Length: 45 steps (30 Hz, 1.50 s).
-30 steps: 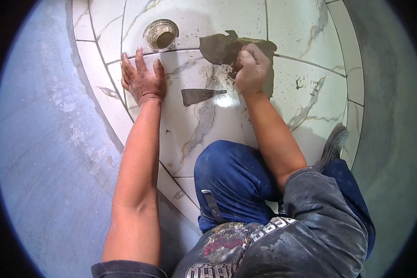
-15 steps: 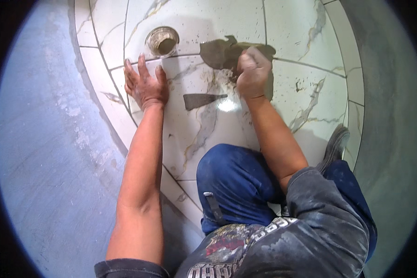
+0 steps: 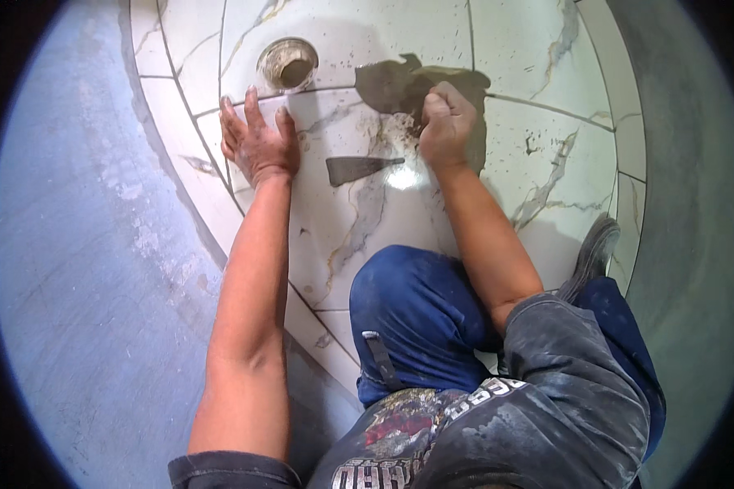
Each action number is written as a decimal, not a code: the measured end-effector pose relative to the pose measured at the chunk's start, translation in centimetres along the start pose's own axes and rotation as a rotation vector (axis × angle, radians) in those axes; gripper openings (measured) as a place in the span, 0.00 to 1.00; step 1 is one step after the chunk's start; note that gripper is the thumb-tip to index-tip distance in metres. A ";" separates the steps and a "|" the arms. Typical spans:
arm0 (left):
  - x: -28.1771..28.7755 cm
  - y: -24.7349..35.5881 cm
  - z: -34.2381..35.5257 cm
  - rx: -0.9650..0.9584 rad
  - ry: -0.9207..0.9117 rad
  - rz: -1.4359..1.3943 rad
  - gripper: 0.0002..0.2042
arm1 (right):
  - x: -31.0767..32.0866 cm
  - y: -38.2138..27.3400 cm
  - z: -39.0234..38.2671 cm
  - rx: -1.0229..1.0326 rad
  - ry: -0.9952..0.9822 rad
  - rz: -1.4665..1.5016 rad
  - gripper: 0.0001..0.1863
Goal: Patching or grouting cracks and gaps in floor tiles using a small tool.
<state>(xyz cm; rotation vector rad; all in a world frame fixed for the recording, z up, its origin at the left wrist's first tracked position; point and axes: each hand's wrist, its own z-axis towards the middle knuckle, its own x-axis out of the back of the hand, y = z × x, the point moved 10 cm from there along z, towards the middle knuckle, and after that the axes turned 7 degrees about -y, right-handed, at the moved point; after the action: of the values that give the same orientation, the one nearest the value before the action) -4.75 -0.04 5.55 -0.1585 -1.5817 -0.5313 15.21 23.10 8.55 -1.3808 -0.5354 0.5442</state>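
My left hand (image 3: 261, 143) rests on the white marbled floor tiles (image 3: 326, 236) with its fingers spread, just nearer to me than a round drain hole (image 3: 288, 65). My right hand (image 3: 448, 129) is closed into a fist at the near edge of a wet grey-brown patch of what looks like grout (image 3: 387, 85). Whatever the fist may grip is hidden beneath it. Between the two hands lies a dark flat wedge (image 3: 355, 169), shaped like a putty knife; its kind is hard to make out.
Dark joints run between the tiles, and small brown specks dot them around the patch. A bluish-grey wall (image 3: 81, 244) borders the tiles at left, a grey one (image 3: 693, 204) at right. My bent knee (image 3: 412, 297) and shoe (image 3: 591, 257) are close on the near side.
The view has shifted slightly, so the tiles, drain hole and wedge appear a little higher. My left hand stays spread and my right fist stays closed by the patch.
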 end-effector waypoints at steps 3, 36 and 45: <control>-0.1 -0.4 -0.7 0.002 -0.019 0.003 0.34 | 0.6 -0.2 -0.8 -0.038 0.022 0.072 0.15; 0.3 0.1 -0.2 -0.005 0.008 -0.009 0.33 | 0.6 0.5 -1.6 0.032 0.033 0.019 0.13; 0.1 0.1 -0.3 -0.006 0.005 -0.018 0.32 | 1.1 -0.3 -1.9 -0.055 -0.241 -0.108 0.13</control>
<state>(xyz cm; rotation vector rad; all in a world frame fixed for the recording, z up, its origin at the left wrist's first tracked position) -4.41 -0.11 5.64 -0.1473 -1.5785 -0.5504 17.25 22.35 8.64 -1.3372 -0.8206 0.6157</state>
